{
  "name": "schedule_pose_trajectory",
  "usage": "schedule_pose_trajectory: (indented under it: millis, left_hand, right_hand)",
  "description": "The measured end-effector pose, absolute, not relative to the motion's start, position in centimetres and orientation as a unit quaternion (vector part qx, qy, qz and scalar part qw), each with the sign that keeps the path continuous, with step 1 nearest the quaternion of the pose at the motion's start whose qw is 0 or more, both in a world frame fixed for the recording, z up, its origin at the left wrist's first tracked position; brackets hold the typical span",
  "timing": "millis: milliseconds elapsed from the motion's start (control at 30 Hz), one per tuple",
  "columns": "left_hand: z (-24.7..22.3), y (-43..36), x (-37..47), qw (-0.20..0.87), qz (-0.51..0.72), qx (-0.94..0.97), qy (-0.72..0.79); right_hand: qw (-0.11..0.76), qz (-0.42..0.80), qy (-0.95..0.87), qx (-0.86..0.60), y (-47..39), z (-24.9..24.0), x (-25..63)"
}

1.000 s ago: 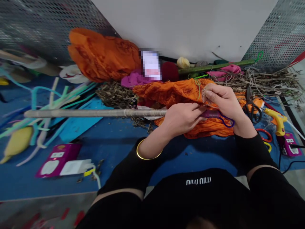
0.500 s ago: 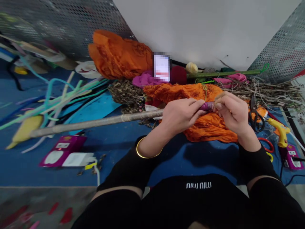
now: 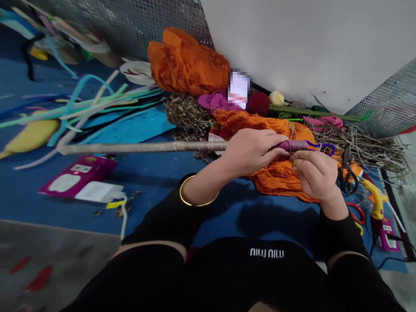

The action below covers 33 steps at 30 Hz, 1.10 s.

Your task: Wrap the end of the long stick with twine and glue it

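Note:
My left hand (image 3: 250,151) is wrapped round a long greyish-brown stick (image 3: 146,147), which lies almost level across the view. Purple wrapping (image 3: 298,145) bound with fine thread covers its right end, and a dark purple loop (image 3: 333,149) sticks out beyond it. Just below that wrapping, my right hand (image 3: 316,171) is closed in a pinch; whatever lies between its fingertips is too small to make out. Crumpled orange cloth (image 3: 276,182) spreads on the table beneath both hands.
Black scissors (image 3: 348,175) and a yellow glue gun (image 3: 377,201) lie at right, beside dry twigs (image 3: 373,138). Pipe cleaners (image 3: 97,106) and a purple power strip (image 3: 65,180) are on the left. A lit phone (image 3: 238,90) leans at the back, near an orange cloth bundle (image 3: 188,63).
The stick's left end has swung up toward level. My right hand has moved from the stick's tip to just below it, uncovering the wrapped end and purple loop. The view has shifted.

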<state>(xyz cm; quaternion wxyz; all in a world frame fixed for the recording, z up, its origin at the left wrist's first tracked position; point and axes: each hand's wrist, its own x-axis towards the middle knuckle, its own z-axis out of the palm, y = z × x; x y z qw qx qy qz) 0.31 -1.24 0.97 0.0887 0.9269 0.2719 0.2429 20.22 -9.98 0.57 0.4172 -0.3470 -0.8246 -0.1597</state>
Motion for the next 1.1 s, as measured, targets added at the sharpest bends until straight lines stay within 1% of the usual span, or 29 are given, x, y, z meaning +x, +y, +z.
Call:
schedule_pose_trajectory:
  millis: [133, 200, 400, 533, 733, 900, 1000, 1100]
  left_hand:
    - [1.2, -0.9, 0.1, 0.157, 0.265, 0.920, 0.242]
    - [1.2, -0.7, 0.1, 0.177, 0.272, 0.916, 0.234]
    - [1.1, -0.7, 0.1, 0.184, 0.281, 0.913, 0.230]
    - [1.1, -0.7, 0.2, 0.187, 0.284, 0.911, 0.233]
    - [1.2, -0.5, 0.3, 0.224, 0.297, 0.897, 0.240]
    - [1.2, -0.9, 0.4, 0.227, 0.328, 0.876, 0.270]
    - [1.2, -1.0, 0.3, 0.233, 0.357, 0.855, 0.294]
    - [1.1, -0.8, 0.2, 0.212, 0.379, 0.849, 0.299]
  right_hand:
    - [0.404, -0.199, -0.826, -0.339, -10.0, 0.8, 20.2]
    - [0.404, -0.199, -0.826, -0.338, -10.1, 0.9, 20.1]
    - [0.462, -0.077, -0.808, -0.358, -10.3, 1.2, 20.2]
    - [0.470, -0.070, -0.806, -0.353, -10.2, 1.1, 20.1]
    - [0.408, -0.202, -0.818, -0.351, -9.7, 0.3, 19.8]
    - [0.375, -0.231, -0.825, -0.355, -9.5, 0.1, 19.5]
    - [0.319, -0.250, -0.845, -0.348, -9.4, 0.2, 19.0]
    - [0.269, -0.270, -0.851, -0.360, -9.7, 0.9, 19.1]
